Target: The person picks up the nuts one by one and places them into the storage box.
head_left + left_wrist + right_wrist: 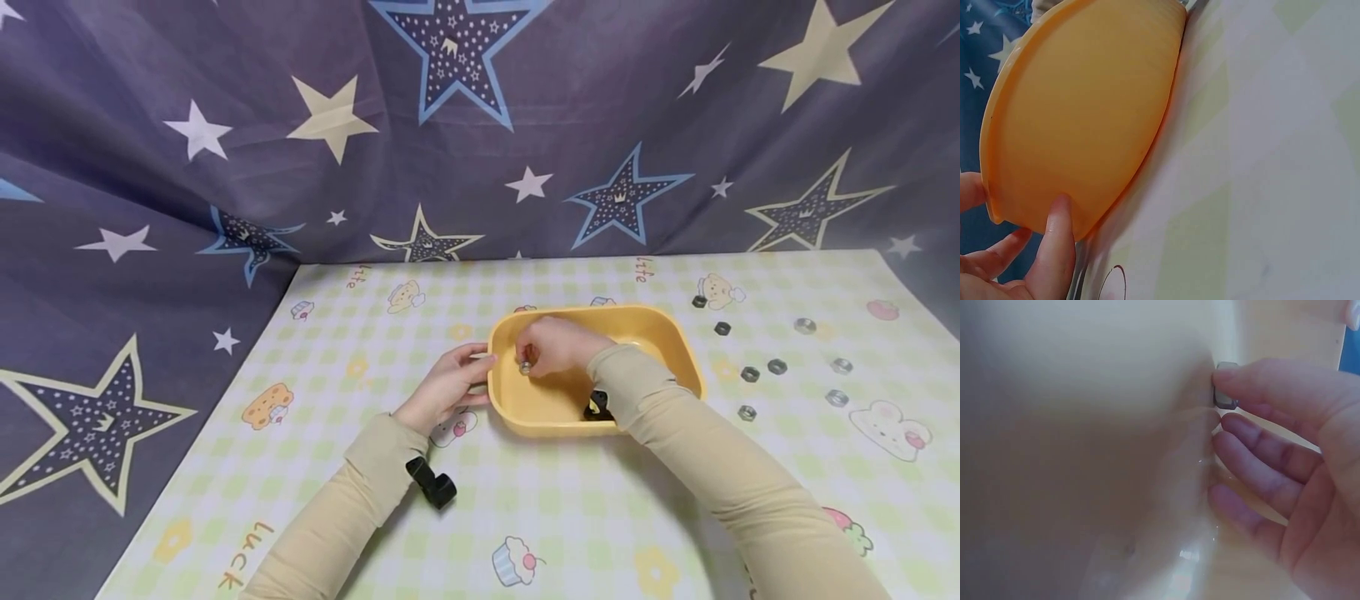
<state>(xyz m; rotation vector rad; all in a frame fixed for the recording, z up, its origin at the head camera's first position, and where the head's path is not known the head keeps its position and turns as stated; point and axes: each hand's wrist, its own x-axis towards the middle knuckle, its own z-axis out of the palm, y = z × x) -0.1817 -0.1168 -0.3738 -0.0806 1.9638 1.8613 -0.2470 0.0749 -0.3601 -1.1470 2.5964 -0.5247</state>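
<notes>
A yellow plastic basin (592, 427) stands on the table. My left hand (452, 382) rests against its left end, fingers fairly straight and touching the outer wall and rim; the left wrist view shows the fingers (1055, 240) on that wall. Inside the basin, near its left end, my right hand (557, 343) pinches a silver hex nut (525, 367) between thumb and fingertips. The right wrist view shows this nut (1227, 394) close to the basin's inner wall, the other fingers loosely bent below. My right forearm hides part of the basin's floor.
To the right of the basin lie several loose nuts on the patterned tablecloth (420, 550), black ones such as a black nut (722, 328) and silver ones such as a silver nut (837, 398). A dark star-print curtain (337, 192) hangs behind the table.
</notes>
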